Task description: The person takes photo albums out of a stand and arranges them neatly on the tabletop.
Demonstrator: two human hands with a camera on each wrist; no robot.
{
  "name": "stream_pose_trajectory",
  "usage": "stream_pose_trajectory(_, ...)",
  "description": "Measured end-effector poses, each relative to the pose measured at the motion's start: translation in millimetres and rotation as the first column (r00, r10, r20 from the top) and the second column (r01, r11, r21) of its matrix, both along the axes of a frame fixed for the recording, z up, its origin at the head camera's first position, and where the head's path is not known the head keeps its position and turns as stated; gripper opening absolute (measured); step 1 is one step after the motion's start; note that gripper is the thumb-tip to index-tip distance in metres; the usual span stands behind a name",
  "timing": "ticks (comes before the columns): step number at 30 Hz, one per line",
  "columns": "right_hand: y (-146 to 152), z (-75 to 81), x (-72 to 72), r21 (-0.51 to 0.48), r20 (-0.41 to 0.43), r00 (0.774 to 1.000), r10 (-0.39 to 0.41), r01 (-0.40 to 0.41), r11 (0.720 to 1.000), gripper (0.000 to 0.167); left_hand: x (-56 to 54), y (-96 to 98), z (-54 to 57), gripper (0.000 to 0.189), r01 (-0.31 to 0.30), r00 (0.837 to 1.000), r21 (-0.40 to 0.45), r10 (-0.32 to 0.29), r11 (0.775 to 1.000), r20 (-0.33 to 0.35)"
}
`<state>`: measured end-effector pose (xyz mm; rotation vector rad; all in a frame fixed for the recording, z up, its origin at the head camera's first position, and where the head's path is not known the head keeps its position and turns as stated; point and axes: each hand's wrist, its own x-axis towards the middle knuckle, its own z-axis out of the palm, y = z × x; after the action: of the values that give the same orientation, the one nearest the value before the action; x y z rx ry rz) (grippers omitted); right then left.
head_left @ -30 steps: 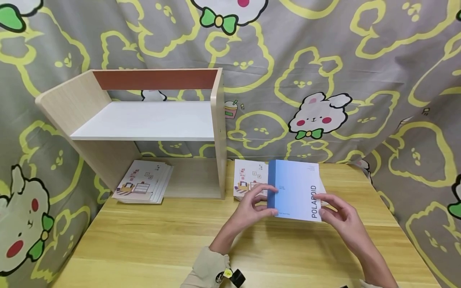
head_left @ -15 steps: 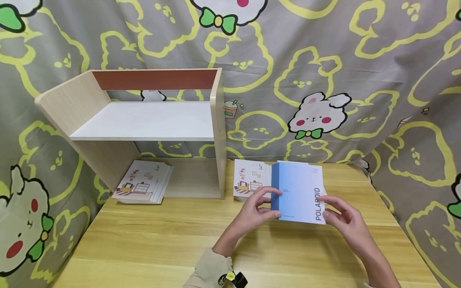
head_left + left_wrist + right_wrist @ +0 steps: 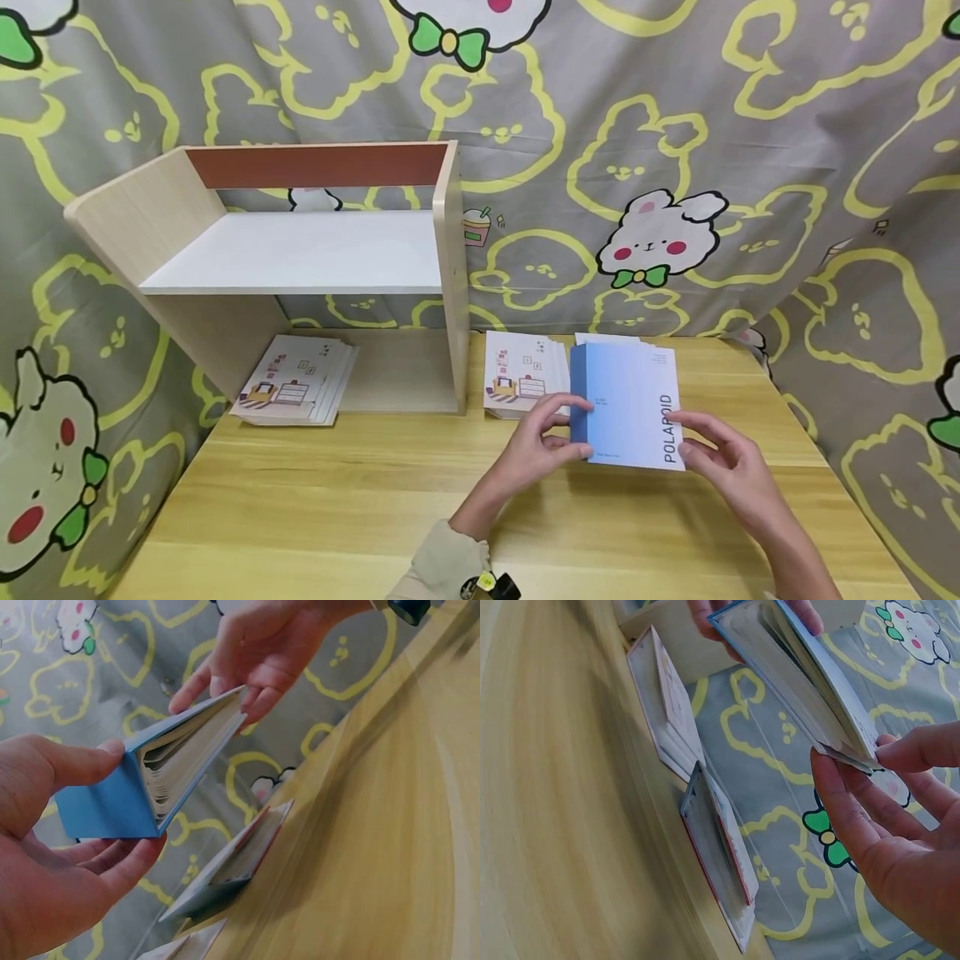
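Note:
A blue photo album (image 3: 633, 408) lettered POLAROID is held up over the table between both hands. My left hand (image 3: 551, 433) grips its darker blue spine, thumb on one cover and fingers on the other. At the opposite edge my right hand (image 3: 723, 458) pinches the covers between thumb and fingers. Seen end-on in the left wrist view, the album (image 3: 187, 761) is wedge-shaped, thick at the spine, with pale pages between its covers. Behind it lies another white-covered pile (image 3: 607, 337), mostly hidden by the album.
A two-tier wooden shelf (image 3: 292, 254) stands at the back left. Several white books with a room drawing (image 3: 296, 383) lie stacked in its lower tier. A similar stack (image 3: 525, 367) is just right of the shelf. A patterned curtain (image 3: 540, 108) hangs behind the table (image 3: 337, 508).
Both hands have moved the blue album slightly to the right and toward the front of the table, still gripping it at both edges. The stacks stay where they were.

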<state>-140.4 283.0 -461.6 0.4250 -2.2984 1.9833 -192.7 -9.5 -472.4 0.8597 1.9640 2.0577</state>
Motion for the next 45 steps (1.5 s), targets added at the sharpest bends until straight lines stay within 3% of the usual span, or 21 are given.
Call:
stream_pose_trajectory(18,16.8,-7.2,5.6,0.043,0.006,0.999,0.048,-0.048,0.998,0.037,7.4,14.4,-8.4,0.049,-0.015,1.000,0.002,0.015,1.000,0.005)
stream_pose_trajectory(30,24.3,-10.5,13.9,0.073,0.076,0.997,0.019,-0.024,0.997,0.039,11.4,21.6,-12.0,0.048,-0.013,1.000,-0.016,0.013,1.000,-0.007)
stream_pose_trajectory(39,28.4,-18.1,14.8,0.099,0.058,0.998,-0.001,-0.005,0.995,0.038,17.4,28.0,-14.0,0.048,-0.071,0.996,-0.098,0.076,0.993,0.045)
stream_pose_trajectory(45,30.2,-19.8,17.6,0.100,0.068,0.998,-0.004,-0.003,0.995,0.038,19.3,31.8,-17.8,0.048,-0.070,0.995,-0.106,0.078,0.992,0.066)
